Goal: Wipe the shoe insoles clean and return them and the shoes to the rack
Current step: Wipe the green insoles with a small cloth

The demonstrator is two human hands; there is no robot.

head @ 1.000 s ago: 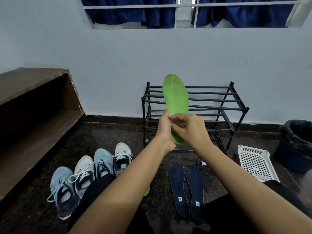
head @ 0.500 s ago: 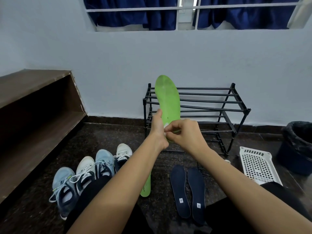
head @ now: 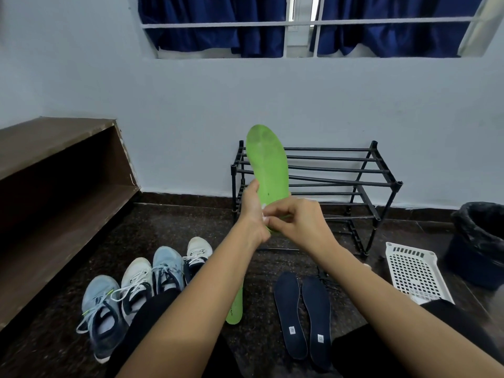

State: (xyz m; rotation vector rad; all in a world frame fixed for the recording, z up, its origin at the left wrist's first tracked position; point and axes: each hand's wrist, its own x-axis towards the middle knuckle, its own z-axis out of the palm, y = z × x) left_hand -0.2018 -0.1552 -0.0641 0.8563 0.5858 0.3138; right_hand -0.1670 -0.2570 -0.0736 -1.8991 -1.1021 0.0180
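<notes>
The green insole (head: pixel 268 170) stands up in front of the rack (head: pixel 354 170), its heel end gripped by the left hand (head: pixel 253 211) and pinched by the right hand (head: pixel 297 222), and it looks light and bendy, so holding it low seems best.

The left forearm (head: pixel 185 309) rises from the bottom centre of the frame and the right forearm (head: pixel 395 304) from the lower right; they meet near the middle. The left grip (head: pixel 252 214) holds the lower part of an upright green insole (head: pixel 268 165), thumb along its left edge. The right grip (head: pixel 298 222), knuckles up and fingers curled, pinches the insole's lower end, touching the left grip.
</notes>
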